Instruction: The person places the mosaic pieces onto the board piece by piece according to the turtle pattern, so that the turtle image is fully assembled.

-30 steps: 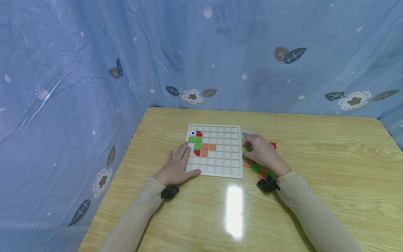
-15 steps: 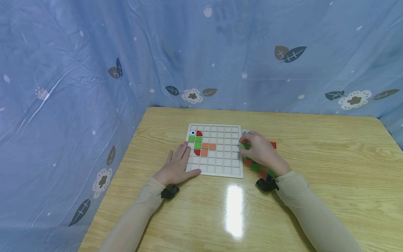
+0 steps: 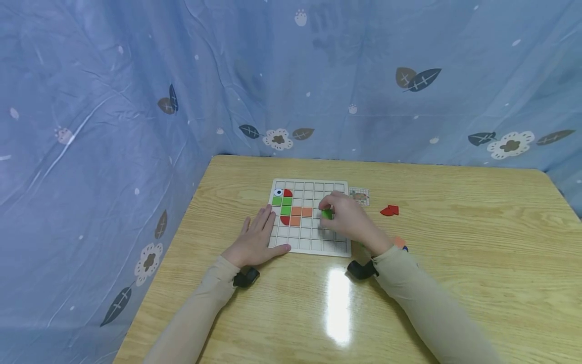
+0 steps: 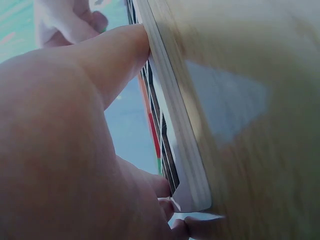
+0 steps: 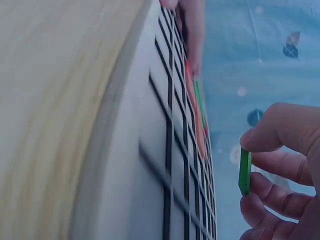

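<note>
the right hand [image 3: 347,217] pinches a green tile [image 3: 327,214] between the thumb and curled fingers, holding it over the right half of the white grid board [image 3: 313,252]; the right wrist view shows the tile apart from the board's surface. the left hand [image 3: 256,240] lies flat with its fingers extended and grips nothing, the fingertips along the board's left edge and the thumb resting on its near edge. in the left part of the grid sit the pieces already placed: a white eye tile [image 3: 279,192] with a red quarter-round piece [image 3: 288,193] just right of it, three green squares [image 3: 286,201] below them, another red quarter-round [image 3: 285,220] under these, and three orange squares [image 3: 296,211] to the right. a small pattern card [image 3: 359,196] lies just beside the board's right edge, towards the far corner. farther right on the wooden table [image 3: 282,313] are two red pieces [image 3: 388,212] close together, and by the right wrist an orange piece [image 3: 399,242] and a dark blue piece [image 3: 405,248] show in part. a blue curtain [image 3: 364,50] printed with leaves and flowers hangs behind the table.
</note>
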The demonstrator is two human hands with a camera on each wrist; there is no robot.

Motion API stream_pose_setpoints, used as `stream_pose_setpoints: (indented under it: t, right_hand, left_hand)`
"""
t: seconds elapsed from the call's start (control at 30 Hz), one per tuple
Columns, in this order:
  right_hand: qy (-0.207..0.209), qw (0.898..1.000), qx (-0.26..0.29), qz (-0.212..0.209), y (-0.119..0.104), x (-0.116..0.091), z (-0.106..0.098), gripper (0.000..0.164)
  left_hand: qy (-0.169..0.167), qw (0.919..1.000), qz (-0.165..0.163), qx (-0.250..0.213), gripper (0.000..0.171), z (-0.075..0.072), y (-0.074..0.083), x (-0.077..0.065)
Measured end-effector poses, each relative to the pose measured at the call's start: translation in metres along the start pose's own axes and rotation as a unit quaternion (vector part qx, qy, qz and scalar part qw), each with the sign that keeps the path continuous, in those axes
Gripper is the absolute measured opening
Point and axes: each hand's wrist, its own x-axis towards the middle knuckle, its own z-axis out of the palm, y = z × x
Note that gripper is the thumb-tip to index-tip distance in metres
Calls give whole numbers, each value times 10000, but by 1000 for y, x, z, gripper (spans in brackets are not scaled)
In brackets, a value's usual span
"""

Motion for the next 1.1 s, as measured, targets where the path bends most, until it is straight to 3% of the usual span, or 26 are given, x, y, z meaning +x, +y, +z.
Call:
stream_pose_setpoints:
  t: [0.2, 0.47, 1.1]
  right_hand:
    - [-299, 9995, 47, 98, -14, 12, 20, 14]
    - [-354, 9994, -61, -13, -18, 18, 36, 13]
    - [-446, 9987, -248, -81, -20, 22, 41, 6]
  left_hand:
    - [-19, 10000, 50, 12, 108, -2, 3, 0]
    - [17, 10000, 88, 41, 107, -1, 4, 0]
    - [63, 9999, 76, 88, 108, 0, -1, 2]
